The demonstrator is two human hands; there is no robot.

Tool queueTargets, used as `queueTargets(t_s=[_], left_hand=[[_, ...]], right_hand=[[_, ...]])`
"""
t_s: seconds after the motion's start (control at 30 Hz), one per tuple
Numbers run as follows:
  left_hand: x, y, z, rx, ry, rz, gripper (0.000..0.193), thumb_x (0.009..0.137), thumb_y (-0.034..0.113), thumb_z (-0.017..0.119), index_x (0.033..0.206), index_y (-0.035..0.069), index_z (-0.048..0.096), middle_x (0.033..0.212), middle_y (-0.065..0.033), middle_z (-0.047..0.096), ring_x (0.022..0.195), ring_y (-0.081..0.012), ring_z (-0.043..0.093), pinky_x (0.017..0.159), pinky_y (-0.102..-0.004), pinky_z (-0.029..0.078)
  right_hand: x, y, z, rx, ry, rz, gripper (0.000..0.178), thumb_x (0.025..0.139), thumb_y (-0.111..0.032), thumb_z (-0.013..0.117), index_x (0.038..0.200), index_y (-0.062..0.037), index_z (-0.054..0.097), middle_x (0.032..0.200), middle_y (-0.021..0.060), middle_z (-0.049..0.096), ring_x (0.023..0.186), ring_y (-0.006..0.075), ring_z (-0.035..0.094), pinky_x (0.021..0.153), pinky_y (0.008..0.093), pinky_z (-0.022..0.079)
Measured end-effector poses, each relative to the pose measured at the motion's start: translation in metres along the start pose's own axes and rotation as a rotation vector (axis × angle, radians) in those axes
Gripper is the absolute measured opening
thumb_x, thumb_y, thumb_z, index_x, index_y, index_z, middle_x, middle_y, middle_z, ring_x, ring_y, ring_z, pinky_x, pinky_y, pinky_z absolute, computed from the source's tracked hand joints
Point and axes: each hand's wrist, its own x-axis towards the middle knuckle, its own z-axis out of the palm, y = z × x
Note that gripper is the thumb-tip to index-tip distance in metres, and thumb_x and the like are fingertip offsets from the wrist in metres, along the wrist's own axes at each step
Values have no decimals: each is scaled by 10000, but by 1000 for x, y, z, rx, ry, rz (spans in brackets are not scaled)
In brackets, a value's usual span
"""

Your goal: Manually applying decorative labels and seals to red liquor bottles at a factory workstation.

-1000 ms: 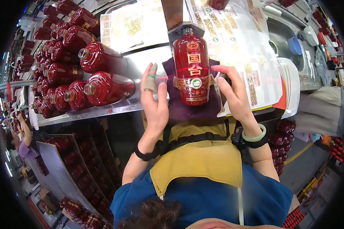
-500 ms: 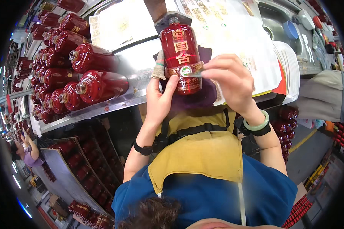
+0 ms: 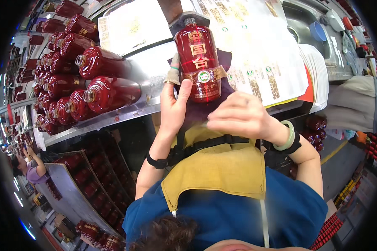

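A red glass bottle (image 3: pixel 198 90) with gold printing lies on a dark cloth (image 3: pixel 224 62), its neck against a dark metal block (image 3: pixel 196 19). My left hand (image 3: pixel 174 102) grips its lower left side; the thumb presses the front, and worn covers sit on the fingers. Across the lower bottle runs a brown-gold label strip (image 3: pixel 215 73) with a round green-and-white mark; its right end reaches past the glass edge. My right hand (image 3: pixel 241 117) is below and right of the bottle, apart from it, its fingers pinched together. Whatever the pinch holds is too small to make out.
Rows of red bottles (image 3: pixel 107 94) lie on the metal bench to the left. White sheets with label strips (image 3: pixel 274 85) cover the right side, beside a metal sink with a blue bowl (image 3: pixel 318 32). Racks of bottles (image 3: pixel 90 175) stand below left; another person (image 3: pixel 35 169) is farther left.
My right hand has moved from the label strip on the bottle down toward my apron. The strip's right end and sheet labels are now uncovered. My left hand stays on the bottle.
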Motion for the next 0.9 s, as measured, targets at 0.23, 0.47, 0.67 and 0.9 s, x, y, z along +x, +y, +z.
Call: queueTargets(t_s=[0.23, 0.47, 0.67, 0.9], left_hand=[[3, -12, -4, 197, -6, 81, 742, 912, 114, 759, 1548, -13, 398, 1487, -152, 533, 1359, -214, 506, 1158, -385, 376], [2, -19, -15, 112, -43, -2, 730, 921, 95, 748, 1553, -4, 398, 1518, -143, 514, 1394, -225, 478, 1181, -396, 344], [2, -20, -18, 113, -45, -16, 719, 923, 103, 752, 1546, -4, 410, 1505, -142, 527, 1387, -225, 484, 1175, -394, 350], [2, -22, -18, 94, -41, -34, 716, 917, 109, 764, 1533, -17, 421, 1456, -142, 568, 1359, -215, 503, 1164, -392, 361]], right_hand=[[9, 27, 1, 271, 272, 869, 388, 904, -234, 796, 1182, -31, 617, 1013, 78, 643, 930, 168, 612, 837, 302, 498], [-6, 38, 27, 500, 256, 1091, 538, 807, -314, 899, 1128, -53, 554, 993, 12, 588, 885, 85, 516, 816, 263, 466], [-6, 38, 28, 513, 246, 1109, 535, 793, -291, 911, 1115, -51, 557, 929, -25, 532, 837, 73, 461, 762, 248, 436], [-6, 37, 27, 525, 235, 1119, 528, 798, -300, 907, 1114, -53, 563, 887, -43, 503, 804, 67, 437, 733, 248, 423]])
